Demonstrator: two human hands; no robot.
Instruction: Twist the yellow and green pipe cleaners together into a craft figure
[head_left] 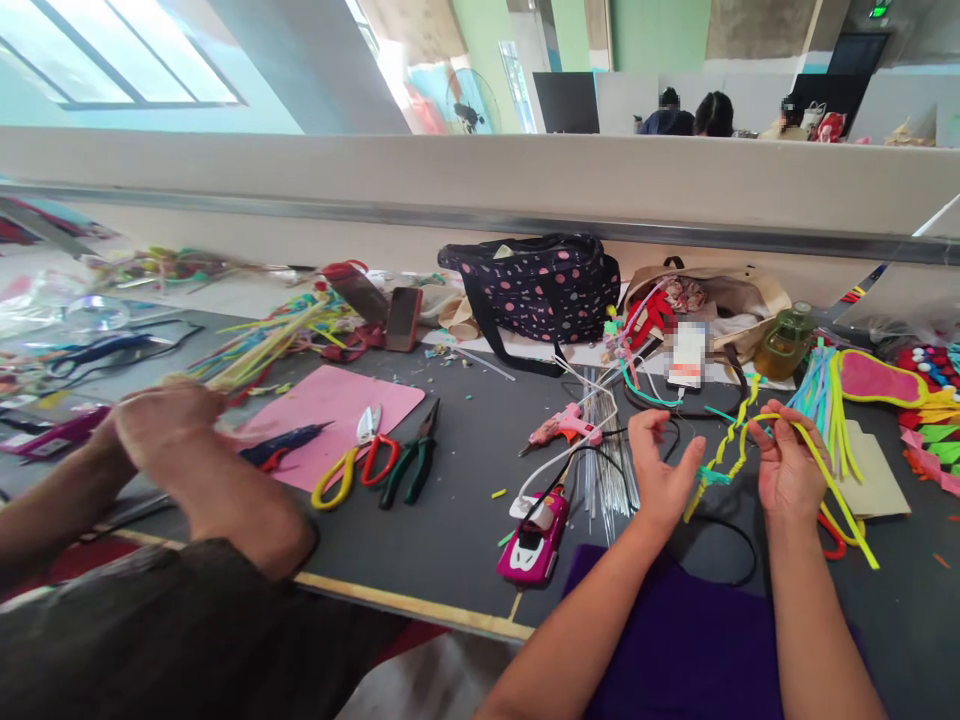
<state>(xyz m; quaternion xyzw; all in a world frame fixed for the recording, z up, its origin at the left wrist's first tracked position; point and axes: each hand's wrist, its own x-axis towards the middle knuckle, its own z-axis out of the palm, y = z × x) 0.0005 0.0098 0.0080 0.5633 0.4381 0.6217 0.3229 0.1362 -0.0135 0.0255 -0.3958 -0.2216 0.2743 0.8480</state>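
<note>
Two bare hands work at the near right edge of a dark bench (pixel 465 440). The left hand (pixel 660 470) and the right hand (pixel 787 465) are close together, each pinching a yellow pipe cleaner (pixel 739 435) between thumb and fingertips, so both grips are closed on it. Between the hands the pipe cleaner is twisted into waves; a straight length runs from the right hand down and right toward the bench edge. A small teal piece (pixel 712 476) sits on it beside the left thumb.

Just left of the left hand lie a bundle of thin wires (pixel 604 470), a pink glue gun (pixel 562 428) and a pink toy-car-shaped object (pixel 534 540). Further left are yellow-and-red scissors (pixel 356 465) and green pliers (pixel 412 462), near a pink sheet (pixel 330 405). Behind, a dotted bag (pixel 536 285) stands against the wall. Right of the right hand lies a bunch of blue and green pipe cleaners (pixel 821 395).

At the far left another person's forearm and hands (pixel 161 420) work over that end of the bench, holding something blurred
</note>
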